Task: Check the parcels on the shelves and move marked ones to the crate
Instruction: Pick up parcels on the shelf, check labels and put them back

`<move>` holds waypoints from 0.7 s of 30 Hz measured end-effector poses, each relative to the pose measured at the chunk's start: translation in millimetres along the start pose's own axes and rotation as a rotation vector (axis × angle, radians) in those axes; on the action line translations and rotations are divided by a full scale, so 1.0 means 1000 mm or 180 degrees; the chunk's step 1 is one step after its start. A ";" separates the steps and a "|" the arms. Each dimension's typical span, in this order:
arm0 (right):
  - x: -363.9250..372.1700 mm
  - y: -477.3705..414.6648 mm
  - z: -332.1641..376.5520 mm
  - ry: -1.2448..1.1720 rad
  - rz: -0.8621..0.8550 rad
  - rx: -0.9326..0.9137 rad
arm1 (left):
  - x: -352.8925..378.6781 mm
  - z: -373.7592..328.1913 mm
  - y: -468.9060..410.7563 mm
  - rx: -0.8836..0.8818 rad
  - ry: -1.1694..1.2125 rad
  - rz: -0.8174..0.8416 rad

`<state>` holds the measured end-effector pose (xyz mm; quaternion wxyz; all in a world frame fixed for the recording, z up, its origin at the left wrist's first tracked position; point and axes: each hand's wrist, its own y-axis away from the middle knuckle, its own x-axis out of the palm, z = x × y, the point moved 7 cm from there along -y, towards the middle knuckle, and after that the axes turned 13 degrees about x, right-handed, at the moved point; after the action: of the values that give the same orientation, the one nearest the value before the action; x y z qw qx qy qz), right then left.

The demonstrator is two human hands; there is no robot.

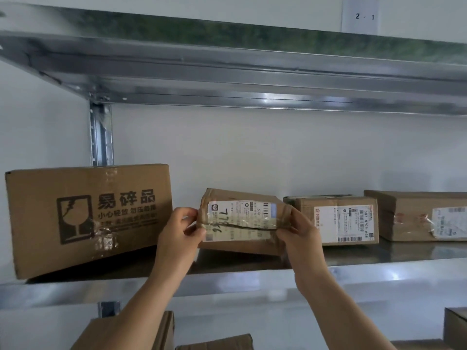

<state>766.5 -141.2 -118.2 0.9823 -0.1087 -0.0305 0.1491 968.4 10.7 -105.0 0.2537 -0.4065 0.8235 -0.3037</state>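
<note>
Head view: a large carton [88, 218] printed with a broken-glass fragile sign was seen at the left of the shelf [379, 253]. Just right of it, the small parcel [242, 223] was held tilted at the shelf's front, label turned to the camera. Its left end was pinched between thumb and curled fingers of the left hand [180, 228], and its right end was gripped by the right hand [300, 236]. Dark handwritten digits were seen across the label, so the checking step was judged in hand and the parcel probably marked. Next, a lift clear of the shelf and a carry to the crate would be called for; no crate was in view. Further right, a labelled parcel [336, 218] and a far-right parcel [417, 215] lay flat. All cartons were taped shut, contents hidden.
</note>
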 end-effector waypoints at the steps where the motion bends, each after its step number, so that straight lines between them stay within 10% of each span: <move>1: 0.002 -0.003 -0.002 -0.0008 0.0058 0.0009 | 0.002 0.004 -0.001 -0.0035 -0.0024 -0.0006; 10: 0.003 0.013 0.013 0.0059 -0.0340 -0.0641 | -0.003 -0.001 0.002 -0.0068 0.0161 -0.0233; 21: 0.082 0.099 0.045 -0.0457 0.0069 -0.1605 | -0.117 -0.050 0.044 0.1726 -0.0296 -0.1558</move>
<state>811.9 -14.8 -94.5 0.9179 -0.3396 -0.1352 0.1546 975.5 143.7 -81.8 0.3092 -0.5228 0.5790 -0.5438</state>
